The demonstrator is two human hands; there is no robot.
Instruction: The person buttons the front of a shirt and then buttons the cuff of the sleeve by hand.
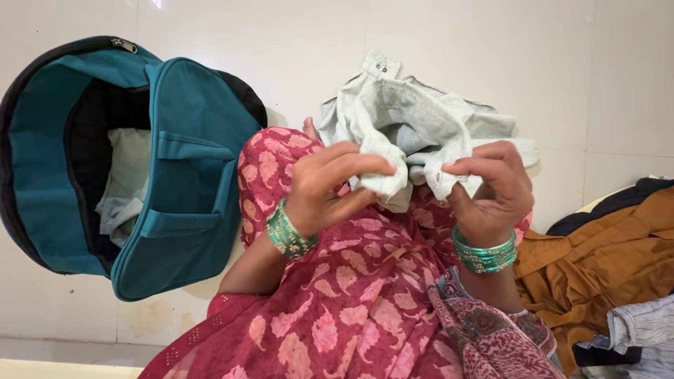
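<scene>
A pale grey-green pair of jeans (414, 123) hangs bunched over my knee, waistband and button at the top. My left hand (330, 186) pinches a fold of its waistband between thumb and fingers. My right hand (491, 186) grips the neighbouring fold, close beside the left. Both wrists wear green bangles. My lap is covered by a red patterned garment (337, 309).
A teal zip bag (182, 175) lies open at left on the white tiled floor (491, 42), with pale cloth (130, 182) inside. At right lies a pile of clothes: a brown garment (604, 267), a dark one (618, 200), a striped one (642, 330).
</scene>
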